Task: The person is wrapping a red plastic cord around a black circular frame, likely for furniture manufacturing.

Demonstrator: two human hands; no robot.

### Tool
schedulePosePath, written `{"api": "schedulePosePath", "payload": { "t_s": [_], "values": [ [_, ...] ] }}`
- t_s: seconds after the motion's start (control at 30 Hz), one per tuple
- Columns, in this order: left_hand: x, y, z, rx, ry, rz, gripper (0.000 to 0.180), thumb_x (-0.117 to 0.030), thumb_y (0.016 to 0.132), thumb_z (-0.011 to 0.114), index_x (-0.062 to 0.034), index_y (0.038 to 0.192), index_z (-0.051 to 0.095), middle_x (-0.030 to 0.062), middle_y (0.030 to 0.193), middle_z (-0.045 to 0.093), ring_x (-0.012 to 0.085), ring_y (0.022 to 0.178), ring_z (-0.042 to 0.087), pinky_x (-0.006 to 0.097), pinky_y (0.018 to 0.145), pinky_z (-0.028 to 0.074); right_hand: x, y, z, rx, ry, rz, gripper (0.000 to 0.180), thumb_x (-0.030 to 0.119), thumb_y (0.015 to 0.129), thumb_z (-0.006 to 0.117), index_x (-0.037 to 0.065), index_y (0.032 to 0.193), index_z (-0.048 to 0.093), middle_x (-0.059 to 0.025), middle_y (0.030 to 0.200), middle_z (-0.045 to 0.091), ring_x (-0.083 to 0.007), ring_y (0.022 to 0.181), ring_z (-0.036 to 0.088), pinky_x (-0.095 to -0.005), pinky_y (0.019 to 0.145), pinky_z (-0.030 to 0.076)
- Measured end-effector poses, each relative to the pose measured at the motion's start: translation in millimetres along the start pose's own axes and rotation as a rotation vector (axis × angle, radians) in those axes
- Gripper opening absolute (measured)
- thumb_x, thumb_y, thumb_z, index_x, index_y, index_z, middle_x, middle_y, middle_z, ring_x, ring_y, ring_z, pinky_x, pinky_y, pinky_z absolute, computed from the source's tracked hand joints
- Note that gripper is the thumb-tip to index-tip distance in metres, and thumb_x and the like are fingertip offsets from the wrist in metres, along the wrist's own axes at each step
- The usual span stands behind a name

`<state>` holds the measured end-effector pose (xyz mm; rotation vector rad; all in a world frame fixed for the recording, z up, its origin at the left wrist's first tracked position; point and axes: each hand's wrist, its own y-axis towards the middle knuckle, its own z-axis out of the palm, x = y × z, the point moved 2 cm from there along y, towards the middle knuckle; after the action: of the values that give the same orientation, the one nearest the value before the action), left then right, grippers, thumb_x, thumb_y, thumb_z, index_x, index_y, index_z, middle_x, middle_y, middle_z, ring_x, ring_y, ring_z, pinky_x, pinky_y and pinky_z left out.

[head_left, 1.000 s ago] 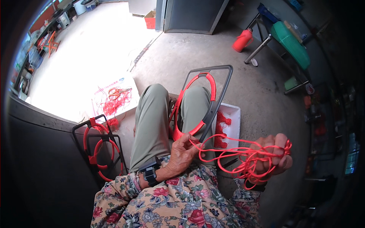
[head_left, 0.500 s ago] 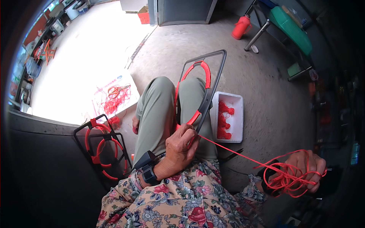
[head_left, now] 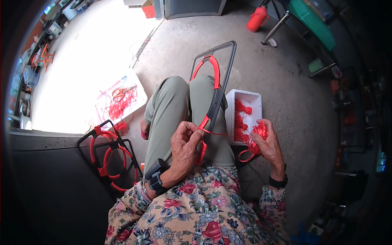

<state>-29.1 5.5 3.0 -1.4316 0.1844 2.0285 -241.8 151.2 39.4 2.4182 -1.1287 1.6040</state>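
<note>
A black frame point(head_left: 215, 103) with a round ring inside leans upright against my lap. Smooth red wrapping covers its top arc, and tight red coils show on the lower part. My left hand point(head_left: 185, 147) pinches the ring's lower edge, thumb and forefinger at the spot where the cord comes off. From there a strand of red cord point(head_left: 219, 134) runs right, fairly level, to my right hand point(head_left: 269, 147). That hand is closed around a bundle of red cord point(head_left: 260, 130), with a loose loop hanging below it, over the near end of the white foam box point(head_left: 258, 99).
Red cord hanks point(head_left: 240, 122) lie in the foam box. Two similar black frames with red rings point(head_left: 107, 159) lean at left. A white board point(head_left: 139, 90) holds tangled red cord and scissors point(head_left: 121, 94). Farther off stand a red thermos point(head_left: 256, 19) and a metal-legged table point(head_left: 276, 28).
My right hand has come in from the far right toward the foam box, its cord bundle now gathered tighter. The strand has shortened. My left hand has shifted slightly left on the ring.
</note>
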Motion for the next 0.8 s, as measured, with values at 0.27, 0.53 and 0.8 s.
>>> {"api": "schedulePosePath", "payload": {
  "t_s": [0.27, 0.53, 0.8],
  "values": [
    [-3, 4, 0, -0.016, -0.151, 0.003, 0.007, -0.002, 0.091, 0.06, -0.0006, 0.093, 0.053, 0.0031, 0.084, 0.06, 0.0078, 0.078, 0.058, 0.021, 0.072, 0.049, 9, -10, 65, 0.09, -0.001, -0.176, 0.097, 0.054, 0.078, 0.069, 0.001, 0.145, 0.023, -0.0258, 0.14, 0.038, -0.0366, 0.132, 0.036, -0.0436, 0.108, 0.03],
    [-5, 2, -10, -0.076, -0.184, 0.017, 0.009, -0.004, 0.091, 0.06, -0.0001, 0.096, 0.053, 0.0034, 0.084, 0.06, 0.0076, 0.077, 0.058, 0.021, 0.071, 0.048, -15, -20, 78, 0.155, 0.441, -0.253, 0.065, 0.014, 0.088, 0.055, -0.002, 0.144, 0.028, -0.0194, 0.15, 0.029, -0.03, 0.139, 0.028, -0.0416, 0.114, 0.023],
    [-29, -9, -13, -0.035, -0.228, 0.066, 0.012, -0.004, 0.09, 0.062, -0.0003, 0.096, 0.052, 0.0066, 0.086, 0.062, 0.0108, 0.076, 0.062, 0.023, 0.07, 0.05, -5, -13, 94, -0.201, -0.125, -0.534, 0.046, 0.009, 0.074, 0.073, 0.004, 0.118, 0.057, -0.0149, 0.123, 0.056, -0.0321, 0.111, 0.054, -0.0398, 0.095, 0.044]
  ]
}}
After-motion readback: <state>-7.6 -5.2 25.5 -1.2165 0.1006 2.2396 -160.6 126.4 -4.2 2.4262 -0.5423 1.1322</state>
